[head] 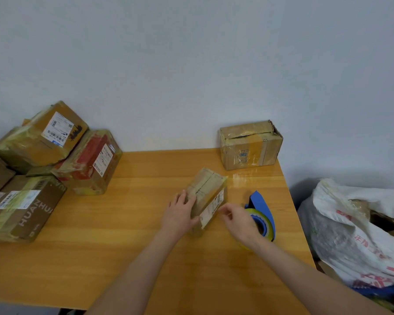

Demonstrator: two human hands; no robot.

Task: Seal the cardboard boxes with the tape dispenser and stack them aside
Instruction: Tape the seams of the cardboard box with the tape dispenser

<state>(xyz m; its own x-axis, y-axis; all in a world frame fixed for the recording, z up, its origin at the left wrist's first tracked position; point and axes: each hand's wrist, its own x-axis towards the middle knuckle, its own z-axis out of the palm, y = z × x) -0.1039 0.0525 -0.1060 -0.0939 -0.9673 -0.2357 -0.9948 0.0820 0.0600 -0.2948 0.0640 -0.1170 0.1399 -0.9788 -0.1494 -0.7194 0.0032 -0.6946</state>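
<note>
A small taped cardboard box (208, 193) with a white label lies on the wooden table (127, 235), mid-right. My left hand (180, 212) grips its near left side, fingers on top and thumb at the near end. My right hand (238, 220) hovers at the box's right side by the label, fingers loosely curled with thumb and forefinger close together. Whether it pinches tape is unclear. Just behind that hand the blue tape dispenser (261, 214) with a clear-yellow roll rests on the table.
A dented box (250, 145) stands at the table's far right corner. Several taped boxes (43, 155) are piled at the left, one marked HUANHUA (25, 208). A white plastic sack (359, 228) of cardboard sits off the table's right edge. A wall rises behind.
</note>
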